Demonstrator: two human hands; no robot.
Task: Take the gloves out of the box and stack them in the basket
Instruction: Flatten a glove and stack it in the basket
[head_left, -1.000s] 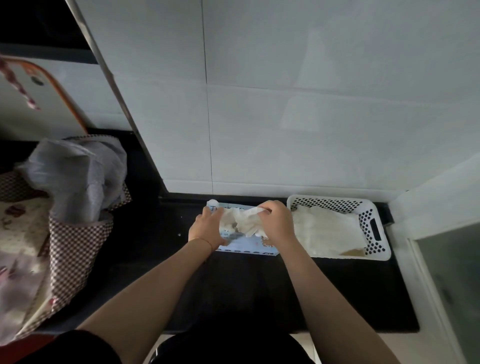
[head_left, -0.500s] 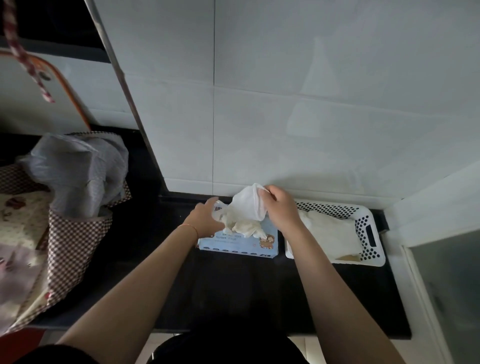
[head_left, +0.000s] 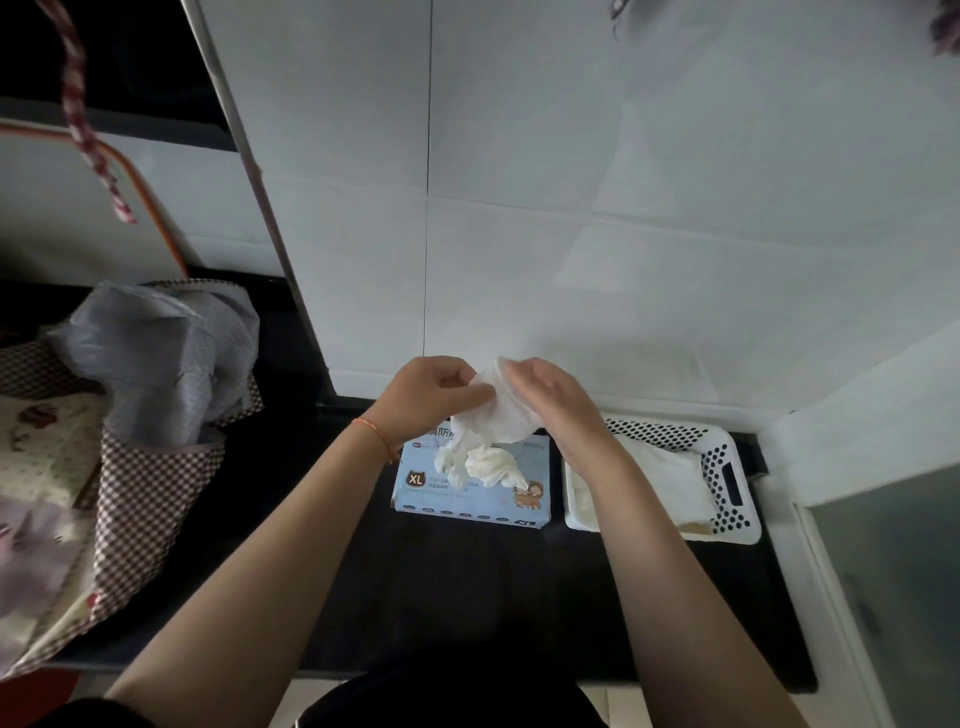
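Partway, I judge: both my hands, left hand (head_left: 434, 392) and right hand (head_left: 545, 397), pinch one glove (head_left: 501, 415) above the box (head_left: 470, 486); basket (head_left: 727, 530) at three o'clock holds several, more bulge from the box

Pale blue box (head_left: 470, 488), white gloves (head_left: 493, 415), white perforated basket (head_left: 727, 467), black counter (head_left: 467, 582), brown-checked bag (head_left: 140, 493)

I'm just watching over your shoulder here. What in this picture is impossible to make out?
- Head view: how many gloves remain inside the box; its walls and the bunched gloves at the opening hide them.
- How many lie in the basket; the right hand and its forearm cover the near side.
- Whether the held glove is one or several; the left hand hides part of it.
- The box's small print is too small to read.
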